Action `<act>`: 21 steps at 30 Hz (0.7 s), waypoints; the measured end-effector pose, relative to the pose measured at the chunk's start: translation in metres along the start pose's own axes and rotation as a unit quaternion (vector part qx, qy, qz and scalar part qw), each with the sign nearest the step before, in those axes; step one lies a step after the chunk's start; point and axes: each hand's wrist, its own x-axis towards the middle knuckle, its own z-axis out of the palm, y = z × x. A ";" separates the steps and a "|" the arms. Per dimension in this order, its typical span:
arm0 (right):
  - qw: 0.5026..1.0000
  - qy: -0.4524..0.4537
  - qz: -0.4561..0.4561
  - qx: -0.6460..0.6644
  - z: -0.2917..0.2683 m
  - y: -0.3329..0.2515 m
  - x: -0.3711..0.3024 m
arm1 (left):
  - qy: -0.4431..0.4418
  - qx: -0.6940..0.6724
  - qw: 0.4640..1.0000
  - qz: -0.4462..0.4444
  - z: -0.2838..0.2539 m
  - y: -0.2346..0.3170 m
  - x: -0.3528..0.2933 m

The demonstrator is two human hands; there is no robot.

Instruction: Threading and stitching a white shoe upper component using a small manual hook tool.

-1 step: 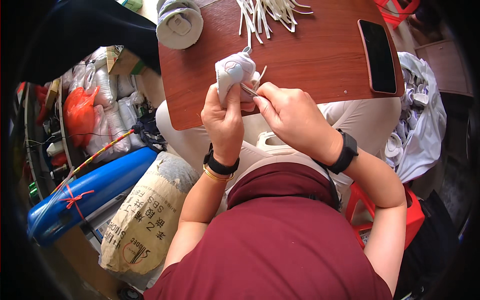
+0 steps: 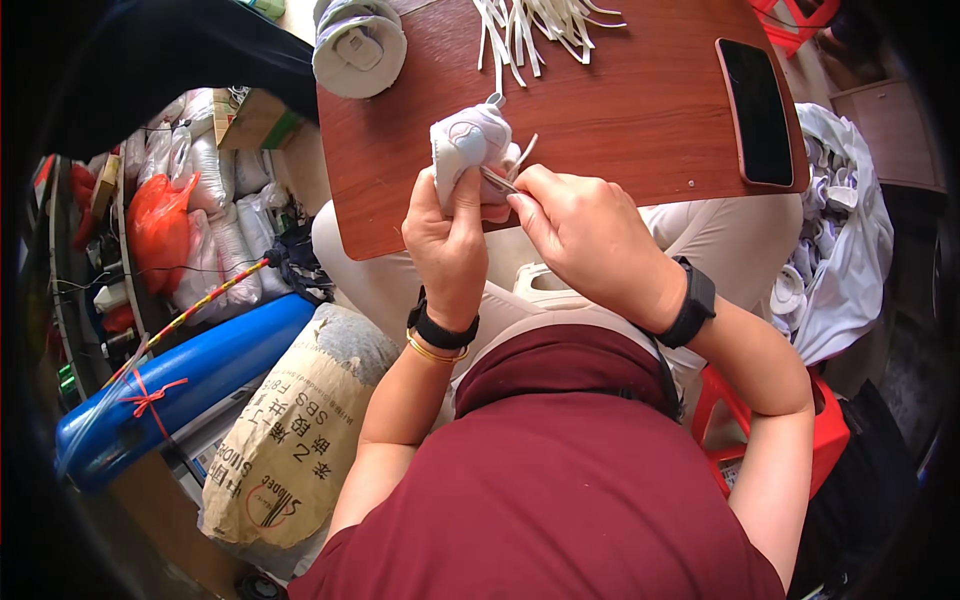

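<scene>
One small, soft-looking shoe in white fabric (image 2: 460, 140), with rounded padding and pale blue and pink patches, held up at the near edge of a smooth, reddish-brown, wood-grained table (image 2: 620, 110). Beyond it, at the table's far side, a loose bundle of flat, narrow, off-white strips (image 2: 540, 30), and to the left a round, pale, thick-soled piece (image 2: 362, 60) with a rectangular recess, both cut off by the upper edge. To the right, flat on the wood, a black-screened phone with a pinkish rim (image 2: 757, 115). Hard to make out: the tip of a thin, grey, metal-looking tool (image 2: 500, 182), lost against the shoe; cannot tell how deep. Hidden too, most of the left fingers behind the fabric. In the left hand (image 2: 447, 235), the shoe, pinched between thumb and fingers. In the right hand (image 2: 585, 215), the tool, pinched tightly between thumb and forefinger, with the remaining fingers curled in.
</scene>
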 end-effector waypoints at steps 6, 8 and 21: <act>0.992 -0.001 -0.032 -0.126 -0.003 -0.011 -0.007 | -0.008 -0.027 1.000 -0.010 0.000 -0.004 -0.002; 0.990 -0.008 -0.039 -0.137 0.000 -0.011 -0.006 | 0.006 0.080 0.995 0.063 -0.002 -0.011 -0.002; 0.951 -0.110 0.169 0.233 0.002 -0.001 0.022 | 0.004 0.162 0.980 0.118 0.008 -0.008 -0.014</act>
